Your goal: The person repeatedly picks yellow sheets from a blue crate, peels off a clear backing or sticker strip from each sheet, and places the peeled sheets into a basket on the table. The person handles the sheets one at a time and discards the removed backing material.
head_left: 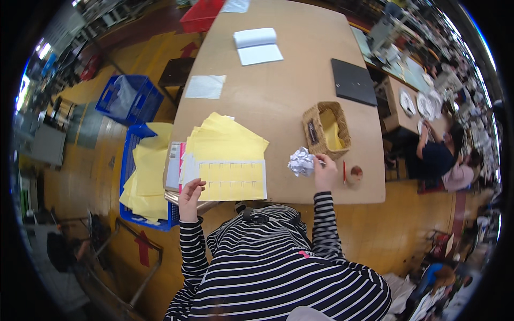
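Observation:
A yellow sheet with rows of small printed or cut marks and a pale border (pixel 233 176) lies near the table's front edge. My left hand (pixel 189 197) is beside its left edge, fingers loosely bent and apart, with nothing visible in them. More plain yellow sheets (pixel 222 138) are fanned out just behind it. To the right, my right hand (pixel 325 172) has its thumb and fingers closed at the edge of a crumpled silvery-white wad (pixel 301 161). The fingertips partly cover where they meet the wad.
A woven basket (pixel 309 115) holding yellow pieces stands behind my right hand. A red pen (pixel 344 172) and a small round reddish item (pixel 356 171) lie rightward. Farther back are an open notebook (pixel 259 53) and a black board (pixel 353 81). Blue crates (pixel 174 208) stand left.

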A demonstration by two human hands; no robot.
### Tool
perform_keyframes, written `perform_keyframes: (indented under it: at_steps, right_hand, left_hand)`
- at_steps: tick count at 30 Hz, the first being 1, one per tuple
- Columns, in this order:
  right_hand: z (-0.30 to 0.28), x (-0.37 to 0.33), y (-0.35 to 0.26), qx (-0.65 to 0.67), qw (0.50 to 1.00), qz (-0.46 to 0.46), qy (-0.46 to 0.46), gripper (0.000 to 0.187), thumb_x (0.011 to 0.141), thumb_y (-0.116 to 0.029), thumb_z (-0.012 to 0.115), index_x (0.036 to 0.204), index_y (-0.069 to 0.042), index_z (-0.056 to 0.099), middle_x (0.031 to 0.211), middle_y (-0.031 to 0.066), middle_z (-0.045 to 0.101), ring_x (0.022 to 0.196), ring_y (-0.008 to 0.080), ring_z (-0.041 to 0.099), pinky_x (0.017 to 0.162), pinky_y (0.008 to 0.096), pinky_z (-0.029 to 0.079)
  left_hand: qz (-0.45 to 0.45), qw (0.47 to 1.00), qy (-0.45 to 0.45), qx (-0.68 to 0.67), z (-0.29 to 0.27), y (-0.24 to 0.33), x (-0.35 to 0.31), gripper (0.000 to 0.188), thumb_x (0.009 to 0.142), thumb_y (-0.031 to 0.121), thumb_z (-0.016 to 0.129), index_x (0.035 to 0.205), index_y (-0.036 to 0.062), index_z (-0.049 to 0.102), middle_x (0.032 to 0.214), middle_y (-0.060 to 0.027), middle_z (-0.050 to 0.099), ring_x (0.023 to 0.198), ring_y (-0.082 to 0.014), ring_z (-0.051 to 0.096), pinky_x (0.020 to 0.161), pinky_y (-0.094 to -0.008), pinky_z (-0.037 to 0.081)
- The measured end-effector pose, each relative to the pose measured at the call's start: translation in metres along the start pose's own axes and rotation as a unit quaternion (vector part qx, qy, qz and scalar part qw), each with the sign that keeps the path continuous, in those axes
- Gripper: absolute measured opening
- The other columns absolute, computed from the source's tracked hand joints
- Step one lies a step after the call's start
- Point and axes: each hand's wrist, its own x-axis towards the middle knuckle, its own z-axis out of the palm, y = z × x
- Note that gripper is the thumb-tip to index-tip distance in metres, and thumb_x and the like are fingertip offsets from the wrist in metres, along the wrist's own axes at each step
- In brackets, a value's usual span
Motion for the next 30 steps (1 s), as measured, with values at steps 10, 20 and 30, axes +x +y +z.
perform_keyframes:
  at_steps: [10,20,30]
  right_hand:
    - [0.064,-0.067,0.106,-0.260,0.934,0.147,-0.196,0.045,0.068,-0.031,0.079,0.106,-0.016,0.059,0.122,0.0035,0.052,0.118,0.0249,0.045,0.094,0.0458,0.039]
    - [0.080,-0.050,0.124,-0.156,0.983,0.074,-0.067,0.025,0.077,-0.032,0.070,0.091,-0.012,0.070,0.118,0.0059,0.052,0.110,0.0290,0.046,0.092,0.0446,0.040]
    - [0.069,-0.040,0.100,-0.161,0.977,0.138,-0.037,0.032,0.065,-0.019,0.076,0.092,-0.017,0.058,0.100,0.0096,0.054,0.099,0.0303,0.051,0.084,0.0424,0.044]
  left_hand:
    - [0.011,0.995,-0.100,0.027,0.047,0.020,0.018,0.027,0.094,0.006,0.053,0.119,-0.0035,0.054,0.109,-0.0119,0.063,0.101,-0.0167,0.058,0.091,-0.0290,0.045]
    - [-0.001,0.993,-0.115,0.039,0.041,0.000,0.009,0.031,0.093,0.007,0.054,0.122,-0.0018,0.052,0.109,-0.0119,0.063,0.103,-0.0160,0.058,0.093,-0.0281,0.044]
    - [-0.013,0.966,-0.083,0.244,-0.008,-0.157,0.091,0.040,0.081,0.011,0.066,0.118,0.0006,0.057,0.113,-0.0130,0.062,0.110,-0.0225,0.056,0.095,-0.0348,0.044]
